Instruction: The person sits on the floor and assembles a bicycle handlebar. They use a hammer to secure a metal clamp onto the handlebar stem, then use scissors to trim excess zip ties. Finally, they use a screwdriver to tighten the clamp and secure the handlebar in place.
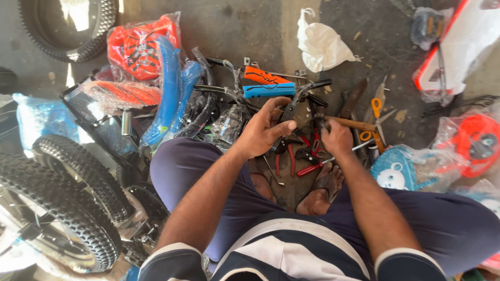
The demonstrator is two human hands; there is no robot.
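Note:
I squat on a concrete floor over a pile of bicycle parts and tools. My left hand [266, 127] grips a black brake lever [296, 102] on a handlebar that carries a blue grip [269, 90] and an orange grip [263, 77]. My right hand [336, 137] is closed on the wooden handle of a hammer [355, 123], right beside the lever. Red-handled pliers [308, 162] lie on the floor below both hands, just ahead of my bare feet.
Knobby bicycle wheels [57, 200] lie at the left. Blue fenders [169, 91] and orange plastic-wrapped parts [138, 47] sit behind them. Orange-handled scissors [376, 119], a blue plastic piece [395, 169], a white bag [320, 44] and wrapped parts [471, 138] are at the right.

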